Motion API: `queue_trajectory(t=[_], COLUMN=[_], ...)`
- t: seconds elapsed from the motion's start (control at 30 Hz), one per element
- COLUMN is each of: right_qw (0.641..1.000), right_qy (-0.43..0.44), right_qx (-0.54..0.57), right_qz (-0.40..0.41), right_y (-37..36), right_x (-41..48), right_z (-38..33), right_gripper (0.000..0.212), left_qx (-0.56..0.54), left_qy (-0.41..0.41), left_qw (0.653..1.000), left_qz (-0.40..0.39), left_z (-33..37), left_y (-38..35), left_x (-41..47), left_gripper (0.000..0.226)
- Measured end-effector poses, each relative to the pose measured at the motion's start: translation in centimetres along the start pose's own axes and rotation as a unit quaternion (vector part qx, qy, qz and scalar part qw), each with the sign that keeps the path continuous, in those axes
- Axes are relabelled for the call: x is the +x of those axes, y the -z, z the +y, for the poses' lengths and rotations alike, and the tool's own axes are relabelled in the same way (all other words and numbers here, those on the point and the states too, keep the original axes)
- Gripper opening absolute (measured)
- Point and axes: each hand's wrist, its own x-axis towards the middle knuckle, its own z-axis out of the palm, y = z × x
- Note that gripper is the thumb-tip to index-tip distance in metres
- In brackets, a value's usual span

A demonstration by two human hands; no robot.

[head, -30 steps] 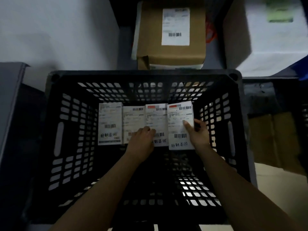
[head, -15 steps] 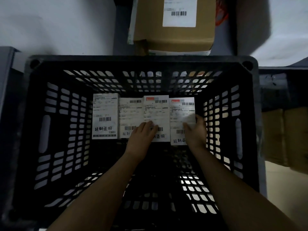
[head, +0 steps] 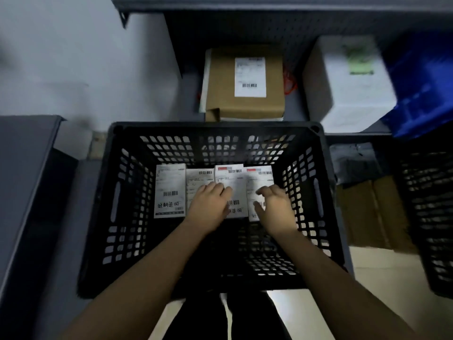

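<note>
Right hand (head: 274, 209) has slid off the rightmost parcel (head: 259, 177), its grip loosely curled and empty; left hand (head: 210, 207) lies flat across the middle parcels (head: 231, 185), all inside the black crate (head: 215, 126).

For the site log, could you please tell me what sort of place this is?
Probably a parcel stockroom: barcode-labelled packets lie in a black plastic crate, and a labelled cardboard parcel sits on grey shelving behind it.

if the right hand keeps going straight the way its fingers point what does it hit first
Probably the rightmost package: the right hand is right over it, fingers curled, aimed forward and slightly left. Whether they already touch is unclear. Beyond it stands the crate's far wall.
</note>
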Motion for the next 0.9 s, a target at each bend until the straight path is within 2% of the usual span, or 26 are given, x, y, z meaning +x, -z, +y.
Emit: queue_trajectory(t=[0.2, 0.33, 0.47, 0.57, 0.73, 0.9], right_qw=[0.992, 0.976, 0.941, 0.904, 0.834, 0.728], right_qy=[0.11, 0.206, 0.333, 0.426, 0.552, 0.678], right_qx=[-0.029, -0.032, -0.034, -0.017, 0.026, 0.064], right_qz=[0.045, 0.07, 0.053, 0.037, -0.006, -0.077], right_y=[1.9, 2.3, 2.6, 2.7, 2.4, 1.1], right_x=[-3.7, -3.9, -3.5, -4.2, -9.0, -17.8], right_z=[-6.9, -10.7, -14.8, -17.8, -22.6, -26.3], right_gripper=[0.024, 0.019, 0.018, 0.017, 0.015, 0.016], left_qx=[0.026, 0.072, 0.092, 0.101, 0.133, 0.195], left_qy=[-0.029, 0.04, 0.143, 0.239, 0.391, 0.504], left_qw=[0.996, 0.99, 0.975, 0.951, 0.885, 0.804], left_qz=[0.085, 0.113, 0.14, 0.169, 0.216, 0.247], left_z=[-0.9, -2.8, -3.5, -2.1, 2.4, 9.2], left_y=[5.3, 8.6, 11.2, 13.1, 15.2, 16.8], left_x=[-3.7, -7.6, -12.2, -16.3, -24.7, -34.4], left_gripper=[0.032, 0.029, 0.029, 0.02, 0.019, 0.015])
